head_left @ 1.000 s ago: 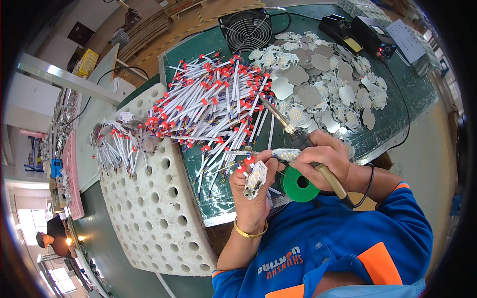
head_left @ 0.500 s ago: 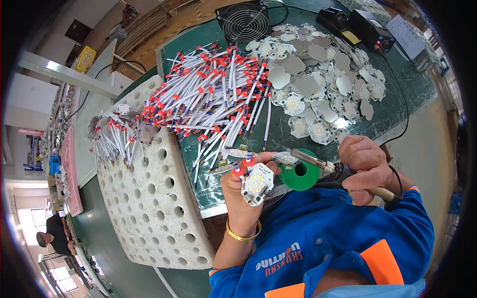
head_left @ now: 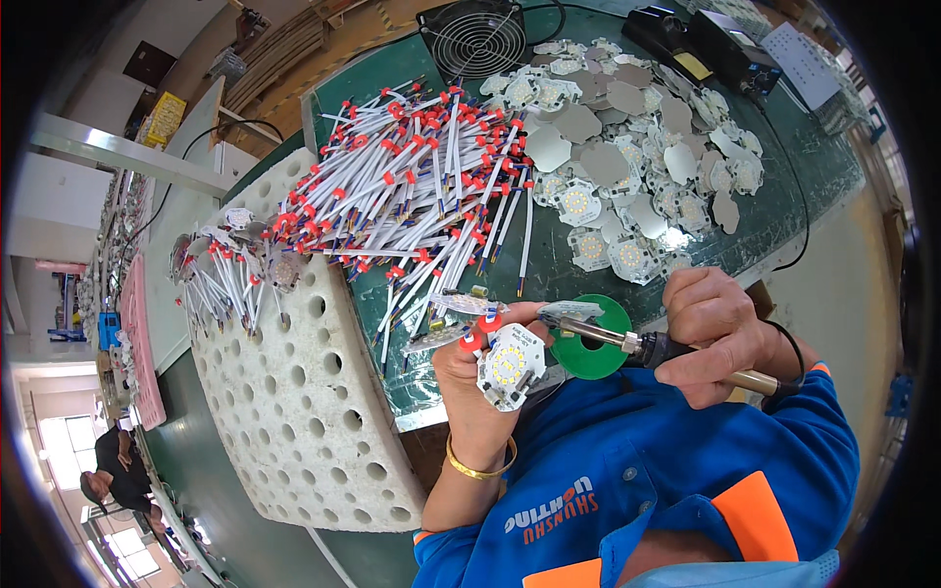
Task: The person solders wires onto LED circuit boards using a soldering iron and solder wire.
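My left hand (head_left: 477, 387) holds a small round white LED board (head_left: 510, 365) close to my chest, together with a white wire with a red sleeve (head_left: 469, 334) pinched against it. My right hand (head_left: 718, 333) grips a soldering iron (head_left: 637, 345) by its black handle; its metal tip points left at the upper edge of the board. A green solder spool (head_left: 591, 343) sits on the table edge just behind the iron's tip. A gold bangle (head_left: 478, 468) circles my left wrist.
A big heap of white wires with red sleeves (head_left: 412, 196) covers the green mat (head_left: 784, 211). Loose round LED boards (head_left: 627, 157) lie to its right. A white perforated tray (head_left: 294, 412) holds finished wired boards (head_left: 230, 269). A black fan (head_left: 473, 39) stands at the back.
My right hand has drawn in toward my left, bringing the iron's tip onto the board. The left hand has turned the board slightly and holds it a little lower.
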`<state>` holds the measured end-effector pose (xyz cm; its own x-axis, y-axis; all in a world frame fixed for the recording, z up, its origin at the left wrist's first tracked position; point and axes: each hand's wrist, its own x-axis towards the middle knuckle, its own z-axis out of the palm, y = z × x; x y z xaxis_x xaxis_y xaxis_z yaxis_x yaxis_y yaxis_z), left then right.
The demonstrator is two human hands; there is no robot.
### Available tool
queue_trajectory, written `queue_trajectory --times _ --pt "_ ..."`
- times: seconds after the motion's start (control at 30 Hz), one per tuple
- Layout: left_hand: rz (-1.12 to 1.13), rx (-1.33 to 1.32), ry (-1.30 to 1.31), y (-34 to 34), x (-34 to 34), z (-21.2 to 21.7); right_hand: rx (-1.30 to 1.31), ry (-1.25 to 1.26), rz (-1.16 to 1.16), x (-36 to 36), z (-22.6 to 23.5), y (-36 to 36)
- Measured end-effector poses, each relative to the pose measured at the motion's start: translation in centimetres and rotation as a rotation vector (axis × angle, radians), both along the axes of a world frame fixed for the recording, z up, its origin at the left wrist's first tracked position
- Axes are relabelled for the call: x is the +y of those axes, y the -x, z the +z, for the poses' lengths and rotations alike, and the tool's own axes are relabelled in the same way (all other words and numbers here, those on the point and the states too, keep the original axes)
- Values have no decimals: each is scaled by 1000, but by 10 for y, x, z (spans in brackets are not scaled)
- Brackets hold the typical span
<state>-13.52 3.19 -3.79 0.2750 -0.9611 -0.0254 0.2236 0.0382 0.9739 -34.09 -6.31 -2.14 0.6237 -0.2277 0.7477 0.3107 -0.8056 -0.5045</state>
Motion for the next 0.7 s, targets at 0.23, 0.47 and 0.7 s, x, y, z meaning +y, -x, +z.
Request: queue_trajectory --times 0.23,0.47,0.7 --pt "61 73 7 1 -3 -5 20 85 -16 -4 -1 -1" --pt "43 156 -1 1 -5 -6 27 137 -45 -4 -3 -2" --pt "33 172 27 4 -5 -2 -33 -85 -15 -2 -3 0"
